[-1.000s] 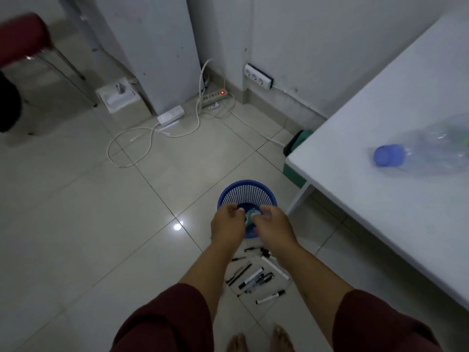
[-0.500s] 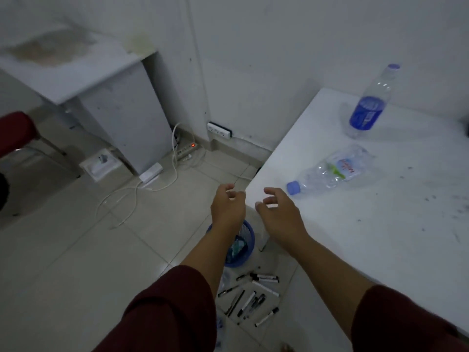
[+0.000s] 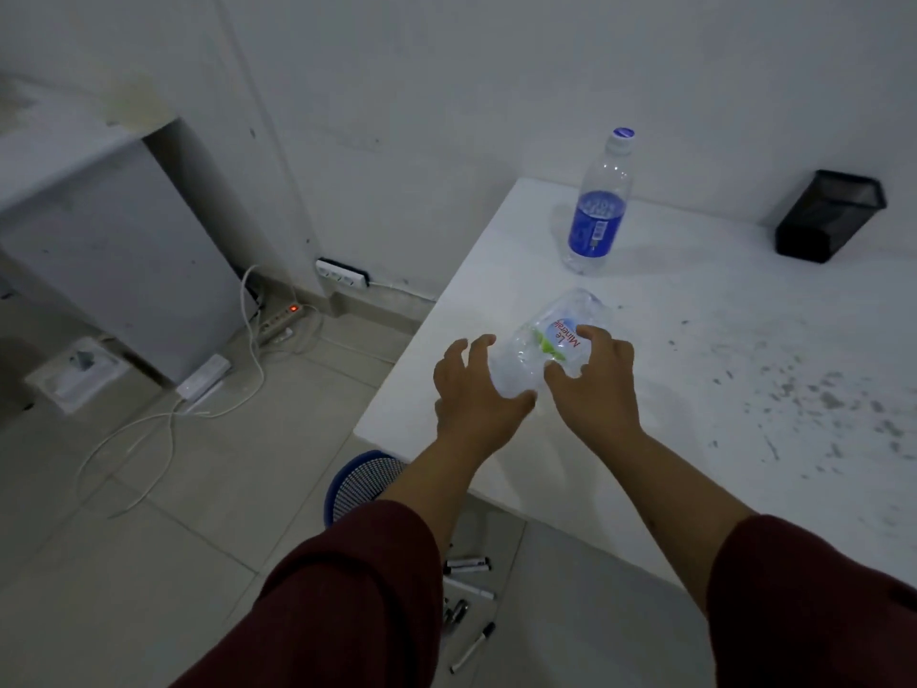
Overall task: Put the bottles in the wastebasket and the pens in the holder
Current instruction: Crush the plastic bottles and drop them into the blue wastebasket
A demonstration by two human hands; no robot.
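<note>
A crushed bottle (image 3: 551,340) lies on the white table (image 3: 694,389) between both hands. The right hand (image 3: 598,384) curls over its label and the left hand (image 3: 474,394) is splayed at its neck end, contact unclear. Beyond the grip stand an upright bottle (image 3: 598,211) and, farther right, the holder (image 3: 828,216). Below the left forearm are the wastebasket (image 3: 360,481) and the pens (image 3: 466,566).

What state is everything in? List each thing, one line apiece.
crushed bottle: lying on its side on the table
blue-label bottle: standing upright, cap on
left hand: open, fingers spread beside the crushed bottle
right hand: fingers curled over the crushed bottle
holder: upright on the table, no pens showing
wastebasket: on the floor, partly hidden
pens: scattered on the floor
power strip: red light on
</note>
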